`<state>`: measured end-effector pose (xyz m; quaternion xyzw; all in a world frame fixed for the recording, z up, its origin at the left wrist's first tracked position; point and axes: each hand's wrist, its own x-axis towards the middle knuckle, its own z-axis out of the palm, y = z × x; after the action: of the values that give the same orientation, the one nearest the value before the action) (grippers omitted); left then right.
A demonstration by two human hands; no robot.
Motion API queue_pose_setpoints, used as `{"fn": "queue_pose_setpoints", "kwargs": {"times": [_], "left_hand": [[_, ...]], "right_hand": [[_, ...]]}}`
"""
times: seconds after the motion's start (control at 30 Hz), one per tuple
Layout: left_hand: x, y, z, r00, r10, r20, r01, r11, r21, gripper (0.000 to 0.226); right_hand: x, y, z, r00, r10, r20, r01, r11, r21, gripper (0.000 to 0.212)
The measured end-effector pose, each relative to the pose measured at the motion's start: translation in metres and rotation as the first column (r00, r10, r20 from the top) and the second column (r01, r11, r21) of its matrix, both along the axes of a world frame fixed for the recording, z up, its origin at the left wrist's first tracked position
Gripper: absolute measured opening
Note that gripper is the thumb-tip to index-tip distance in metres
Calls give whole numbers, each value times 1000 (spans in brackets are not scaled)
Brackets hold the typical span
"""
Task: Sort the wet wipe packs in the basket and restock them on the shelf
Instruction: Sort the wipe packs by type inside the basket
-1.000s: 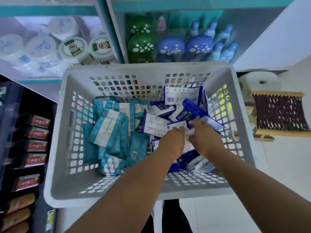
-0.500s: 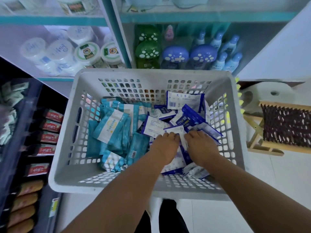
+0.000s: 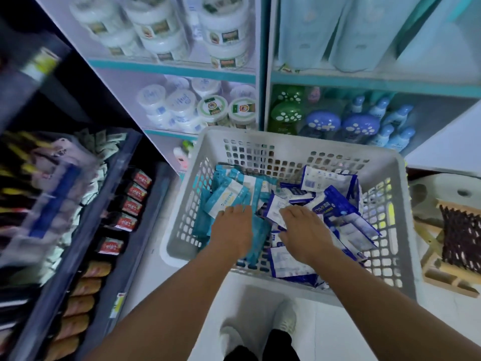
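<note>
Dark shelving (image 3: 109,230) fills the left side, blurred in places, with a row of red-labelled packets (image 3: 131,205) stepping down it and tan packets (image 3: 83,287) lower. Right of that stands a white shelf unit with teal edges (image 3: 179,70); its compartments hold round white tubs (image 3: 179,102), some with green labels.

The pale grey perforated basket (image 3: 406,230) sits in front of the shelf. In its left half lies a heap of teal-and-white wet wipe packs (image 3: 229,194), overlapping and tilted. The left hand (image 3: 233,230) lies palm-down on this teal heap, fingers fairly straight and together, pressing on the packs; whether it grips one cannot be told. Just beside it the right hand (image 3: 304,230) lies palm-down with fingers spread over the blue-and-white wet wipe packs (image 3: 335,204), which fill the basket's right half in a loose jumble, some standing against the far wall. The two hands are near each other but apart.

Behind the basket, the right shelf compartment shows green domed containers (image 3: 286,113), blue domed containers (image 3: 338,125) and light blue bottles (image 3: 390,126). Far right, a wooden frame with dark netting (image 3: 458,238) stands beside the basket, with a white roll (image 3: 453,191) behind it. Below, the person's pale shoes (image 3: 285,319) stand on a white floor.
</note>
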<state>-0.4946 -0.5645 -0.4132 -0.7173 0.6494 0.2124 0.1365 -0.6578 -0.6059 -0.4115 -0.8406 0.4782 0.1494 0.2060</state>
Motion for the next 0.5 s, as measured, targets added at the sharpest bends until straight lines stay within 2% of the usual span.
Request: {"fn": "queue_pose_setpoints", "kwargs": {"times": [0.2, 0.33, 0.5], "left_hand": [[41, 14, 2, 977, 210, -32, -209, 977, 40, 67], [47, 6, -7, 968, 244, -51, -243, 970, 27, 68], [48, -16, -30, 959, 281, -21, -279, 958, 71, 73]], "right_hand": [[48, 2, 0, 999, -7, 39, 5, 998, 61, 57], [67, -10, -13, 998, -32, 54, 25, 994, 110, 57], [79, -35, -40, 999, 17, 34, -22, 986, 165, 59]]}}
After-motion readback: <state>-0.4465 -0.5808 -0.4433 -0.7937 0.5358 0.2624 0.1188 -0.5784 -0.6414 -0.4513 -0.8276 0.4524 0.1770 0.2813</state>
